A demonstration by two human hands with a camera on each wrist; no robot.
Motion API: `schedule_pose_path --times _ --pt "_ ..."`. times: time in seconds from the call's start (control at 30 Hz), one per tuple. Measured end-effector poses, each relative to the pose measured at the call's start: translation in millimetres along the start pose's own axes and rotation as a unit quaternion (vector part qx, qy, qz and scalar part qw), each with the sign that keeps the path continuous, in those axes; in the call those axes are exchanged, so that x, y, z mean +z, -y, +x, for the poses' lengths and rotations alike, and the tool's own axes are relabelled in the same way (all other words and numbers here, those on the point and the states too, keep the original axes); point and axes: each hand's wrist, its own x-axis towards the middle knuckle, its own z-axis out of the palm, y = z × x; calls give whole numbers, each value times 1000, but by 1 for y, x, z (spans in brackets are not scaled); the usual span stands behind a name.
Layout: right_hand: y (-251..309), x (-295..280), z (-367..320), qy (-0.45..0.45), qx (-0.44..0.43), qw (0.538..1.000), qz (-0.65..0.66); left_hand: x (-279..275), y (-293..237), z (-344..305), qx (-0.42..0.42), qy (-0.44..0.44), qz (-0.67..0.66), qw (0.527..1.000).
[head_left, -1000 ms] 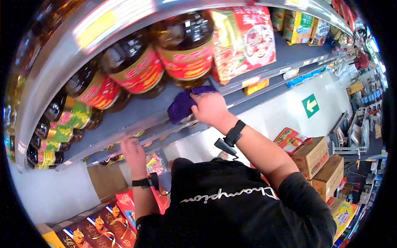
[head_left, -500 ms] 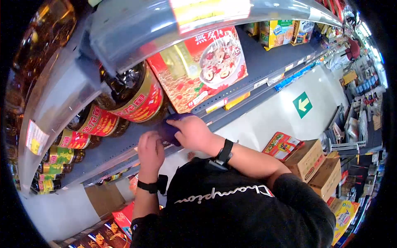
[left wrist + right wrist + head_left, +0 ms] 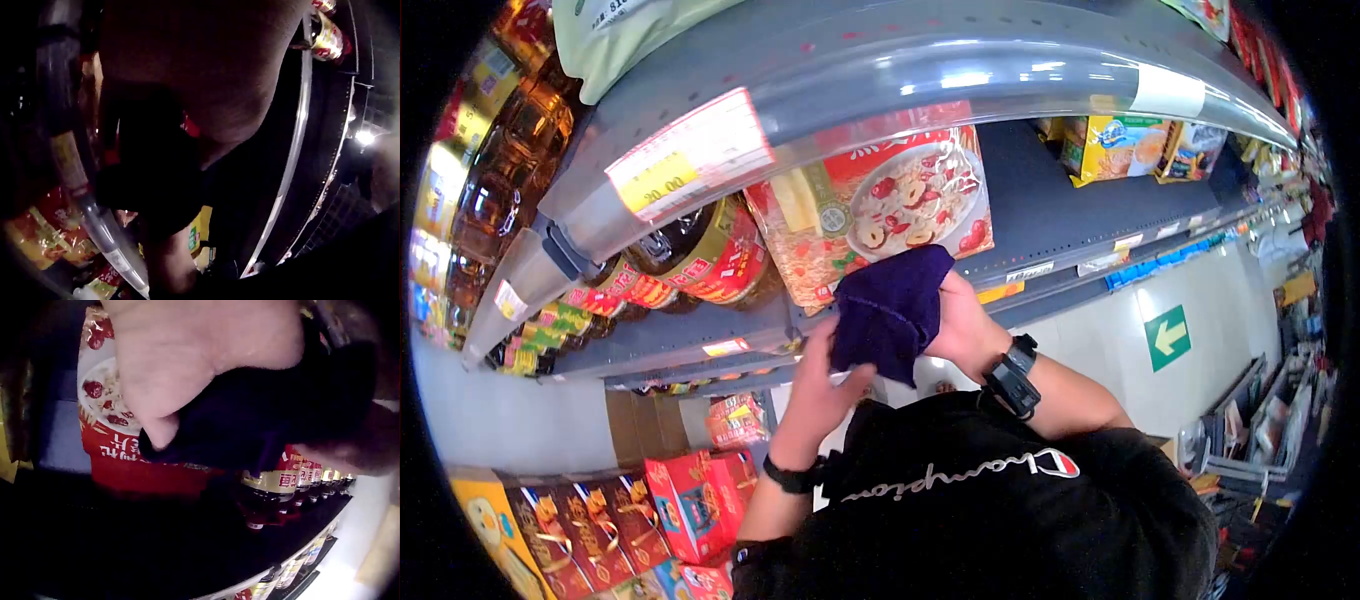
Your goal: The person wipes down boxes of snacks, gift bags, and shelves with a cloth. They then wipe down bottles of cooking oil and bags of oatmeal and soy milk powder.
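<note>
A dark purple cloth is bunched between both hands in front of the shelf edge. My right hand grips its right side, with the fingers partly hidden behind the fabric. In the right wrist view the thumb of that hand presses on the cloth. My left hand holds the cloth's lower left edge between thumb and fingers. Just beyond the cloth stands a red cereal package with a bowl of oats and dates on its front. The left wrist view is mostly dark.
Large bottles of dark oil line the shelf to the left of the cereal package. An upper shelf edge with a price tag juts out above. Red gift boxes stand low at left. Yellow packets sit further right.
The purple cloth came off the shelf edge by the bottles and is now raised between both hands. The left hand moved up and right to the cloth. The view shifted toward the cereal package.
</note>
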Motion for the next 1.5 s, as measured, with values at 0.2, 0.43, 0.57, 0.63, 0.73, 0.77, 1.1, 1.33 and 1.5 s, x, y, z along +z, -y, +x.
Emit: schedule_pose_path --times 0.2,0.43,0.57,0.63,0.73,0.77,1.1,1.33,1.5 --pt "34 -13 -41 -89 2 996 -32 27 -25 35 -40 -63 -32 997" --pt "60 -56 -76 -105 20 993 -54 30 -71 54 -4 -4 -204 979" --pt "84 -66 -111 -76 -9 979 -190 43 -91 65 -12 -9 -221 975" --pt "90 -25 -117 -90 -30 957 -275 45 -91 69 -15 2 -205 979" --pt "96 18 -123 -31 -15 824 -566 56 -90 73 -11 18 -25 999" --pt "98 31 -120 -32 -14 825 -564 60 -90 73 -12 18 -25 999" --pt "47 -11 -65 -123 -95 683 -714 88 -111 57 24 125 10 992" --pt "48 45 -88 -243 -11 926 -290 103 -127 38 155 262 53 951" --pt "57 26 -81 -176 -168 801 -547 111 -131 36 222 377 120 891"
